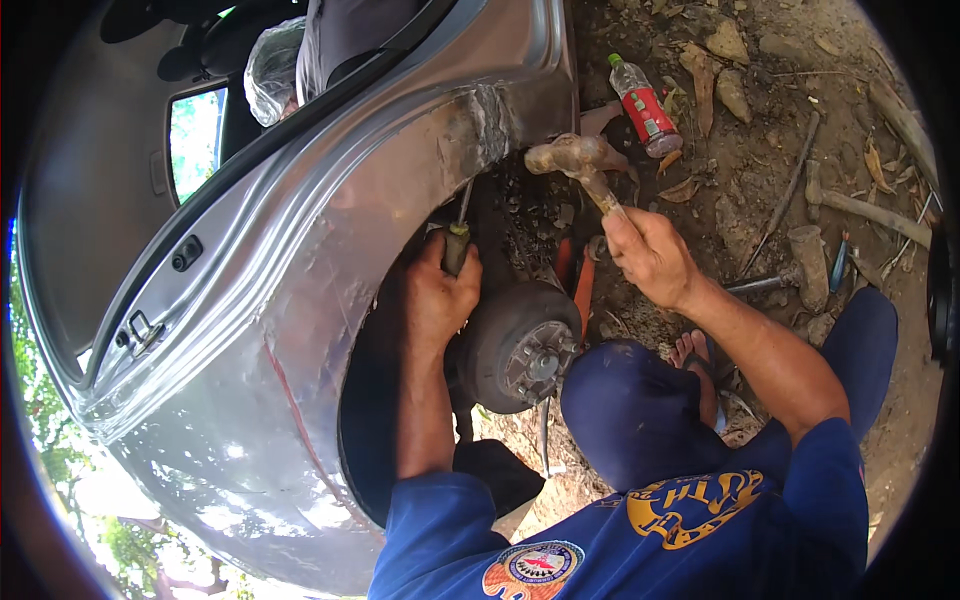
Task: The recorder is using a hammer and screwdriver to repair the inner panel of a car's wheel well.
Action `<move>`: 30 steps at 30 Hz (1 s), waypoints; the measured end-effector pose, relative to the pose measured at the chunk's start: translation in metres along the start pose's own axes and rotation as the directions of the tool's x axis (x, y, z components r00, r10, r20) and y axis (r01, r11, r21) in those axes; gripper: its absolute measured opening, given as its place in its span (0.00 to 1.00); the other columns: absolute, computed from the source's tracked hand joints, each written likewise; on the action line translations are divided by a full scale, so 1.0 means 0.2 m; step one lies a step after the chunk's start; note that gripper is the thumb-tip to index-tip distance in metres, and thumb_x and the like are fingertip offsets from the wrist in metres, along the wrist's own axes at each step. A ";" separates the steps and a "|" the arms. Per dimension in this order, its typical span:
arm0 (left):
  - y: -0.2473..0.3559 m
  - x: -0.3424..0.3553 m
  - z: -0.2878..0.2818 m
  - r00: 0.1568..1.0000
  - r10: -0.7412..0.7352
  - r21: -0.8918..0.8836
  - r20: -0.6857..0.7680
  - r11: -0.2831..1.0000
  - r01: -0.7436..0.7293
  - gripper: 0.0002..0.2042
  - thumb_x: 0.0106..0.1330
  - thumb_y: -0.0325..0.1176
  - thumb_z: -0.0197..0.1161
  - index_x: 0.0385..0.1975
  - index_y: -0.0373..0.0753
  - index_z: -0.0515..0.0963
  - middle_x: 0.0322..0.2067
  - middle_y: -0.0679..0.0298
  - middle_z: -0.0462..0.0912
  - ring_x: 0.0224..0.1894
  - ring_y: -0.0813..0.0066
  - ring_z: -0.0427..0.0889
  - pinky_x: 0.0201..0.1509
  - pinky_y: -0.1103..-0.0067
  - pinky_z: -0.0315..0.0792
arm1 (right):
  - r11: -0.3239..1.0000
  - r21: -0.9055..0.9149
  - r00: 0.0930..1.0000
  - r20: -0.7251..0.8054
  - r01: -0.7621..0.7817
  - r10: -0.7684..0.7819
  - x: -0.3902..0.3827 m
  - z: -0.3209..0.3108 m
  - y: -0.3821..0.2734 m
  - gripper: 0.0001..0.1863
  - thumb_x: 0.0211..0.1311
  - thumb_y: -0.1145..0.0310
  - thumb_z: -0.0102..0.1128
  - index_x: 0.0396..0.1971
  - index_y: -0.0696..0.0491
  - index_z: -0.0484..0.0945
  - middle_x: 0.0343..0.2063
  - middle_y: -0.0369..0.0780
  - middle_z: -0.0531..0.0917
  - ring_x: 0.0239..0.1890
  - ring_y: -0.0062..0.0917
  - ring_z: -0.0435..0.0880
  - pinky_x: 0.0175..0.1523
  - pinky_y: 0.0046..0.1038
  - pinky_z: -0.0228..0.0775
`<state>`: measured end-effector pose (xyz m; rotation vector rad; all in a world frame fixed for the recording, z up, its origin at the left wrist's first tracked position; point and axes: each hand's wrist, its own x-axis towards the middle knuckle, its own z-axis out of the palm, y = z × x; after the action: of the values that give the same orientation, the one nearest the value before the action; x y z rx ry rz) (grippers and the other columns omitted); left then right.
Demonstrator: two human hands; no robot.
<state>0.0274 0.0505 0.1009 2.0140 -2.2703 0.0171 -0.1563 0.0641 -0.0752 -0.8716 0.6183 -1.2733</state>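
Gripping a screwdriver (456, 250) in the wheel well, the fingers of a worker's left hand (437, 300) curl snugly about its stubby handle, while those of the right hand (650, 255) are wrapped firmly round a hammer (572, 157), its head up beside the wheel arch (400, 245) and apart from the screwdriver. The slim metal shaft points toward the arch's lip; its tip cannot be made out. A glancing blow could land on the left hand, as the handle leaves little to strike, and a slipping tip could gouge the panel or jolt the knuckles toward the brake drum (510, 340) just below.

The hammer's head is blunt and brownish, its surface worn. The drum is a dark, rounded cylinder with studs ringing its hub. Around the arch sweeps a glossy silver-grey body panel (300, 290), creased by long curved ridges, marked by a reddish line (295, 405) and roughened near a dull patch (492, 120). Orange-red metal bars (584, 290) stand beside the drum.

Farther out, a clear plastic bottle (645, 105) with a red label and green cap lies on brown, crumbly earth (760, 200), near rough wood chunks (808, 265) and dry leaves (680, 190).
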 end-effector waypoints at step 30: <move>-0.07 0.00 0.03 0.997 0.066 -0.066 -0.035 0.995 -0.068 0.07 0.53 0.29 0.62 0.28 0.35 0.73 0.22 0.52 0.75 0.25 0.53 0.76 0.29 0.71 0.70 | 0.921 0.366 0.990 -0.084 0.133 -0.109 0.16 0.22 -0.09 0.22 0.68 0.56 0.42 0.16 0.53 0.62 0.12 0.29 0.60 0.13 0.12 0.60 0.17 0.18 0.49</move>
<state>0.0410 0.0482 0.0939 1.8903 -2.2860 -0.0198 -0.1241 0.0411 -0.0340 -0.5631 0.3565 -1.4755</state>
